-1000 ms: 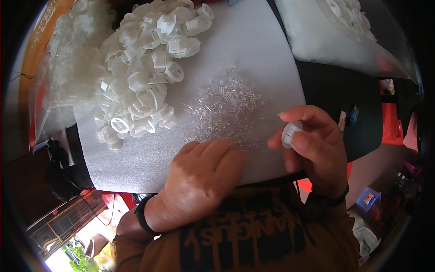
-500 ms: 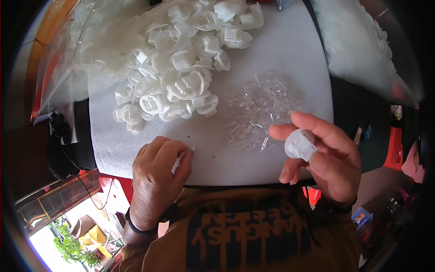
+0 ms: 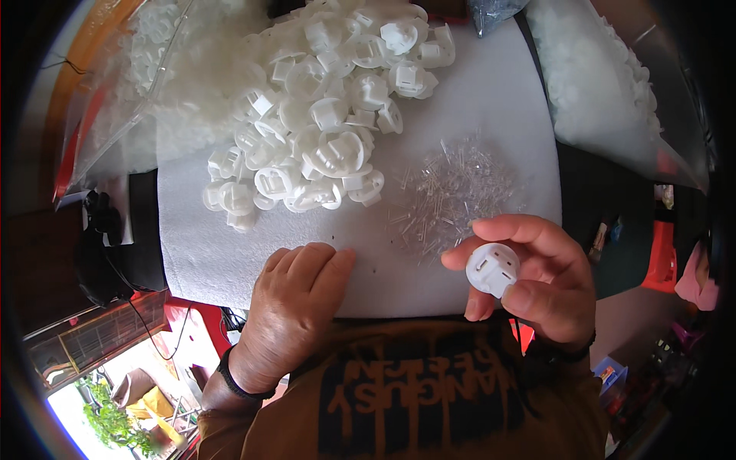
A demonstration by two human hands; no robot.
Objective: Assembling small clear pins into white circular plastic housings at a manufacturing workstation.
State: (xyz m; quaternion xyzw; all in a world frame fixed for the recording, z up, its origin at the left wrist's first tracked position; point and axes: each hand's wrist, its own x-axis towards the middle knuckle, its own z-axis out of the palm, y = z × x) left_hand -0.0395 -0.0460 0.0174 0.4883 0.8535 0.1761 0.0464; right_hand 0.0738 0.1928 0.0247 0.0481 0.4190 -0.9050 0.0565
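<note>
My right hand (image 3: 550, 280) holds a small round white plastic part (image 3: 491, 267) between thumb and fingers near the front edge of the table. The part's slotted face is turned up, with a block-like side by the thumb. To the left, my left hand (image 3: 297, 295) is closed over the table's front edge, back of the hand up. Its fingertips are hidden, so what they pinch cannot be seen. Beyond my right hand lies a loose scatter of small clear plastic pins (image 3: 452, 192). A large heap of similar white parts (image 3: 326, 153) covers the far left of the table.
The pieces lie on a pale foam-like sheet (image 3: 207, 268). Bulging clear bags of white parts stand at the left (image 3: 153, 100) and the right (image 3: 590, 77). A dark cable and pouch (image 3: 100, 253) hang at the left. A red stool (image 3: 663, 257) is at the right.
My left hand has moved right and turned, hiding the clear piece that showed at its fingertips. My right hand has come slightly left and nearer with the white part, which is turned a little.
</note>
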